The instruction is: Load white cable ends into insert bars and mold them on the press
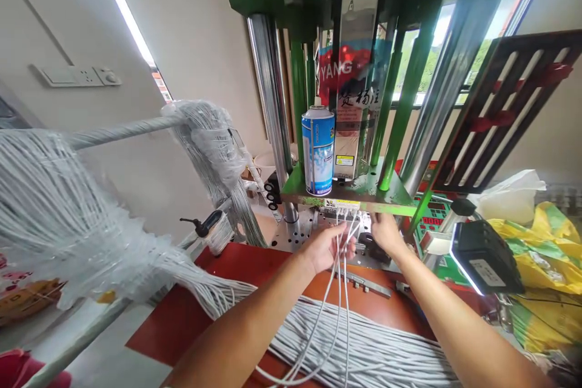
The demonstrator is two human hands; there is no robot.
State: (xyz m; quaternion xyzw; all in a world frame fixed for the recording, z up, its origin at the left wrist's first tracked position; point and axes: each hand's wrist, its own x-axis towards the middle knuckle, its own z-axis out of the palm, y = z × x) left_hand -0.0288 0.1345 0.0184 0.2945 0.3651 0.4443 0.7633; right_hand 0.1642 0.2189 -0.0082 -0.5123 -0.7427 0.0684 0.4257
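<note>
Several thin white cables (pixel 339 309) run up from the table to the metal mould area under the green press plate (pixel 295 191). My left hand (pixel 325 248) is closed round these cables just below their upper ends. To the right, my right hand (pixel 385 233) reaches under the plate's front edge beside the mould; its fingertips are partly hidden, and what they touch cannot be made out. A large bundle of white cables (pixel 364 339) lies across the red-brown table (pixel 245 260) beneath my forearms.
A blue spray can (pixel 318 151) stands on the press plate. Plastic-wrapped cable bundles (pixel 204 145) hang over a rail at the left. A metal bar (pixel 364 283) lies behind the cables. A black lamp (pixel 486 257) and yellow-green bags (pixel 545 242) are at the right.
</note>
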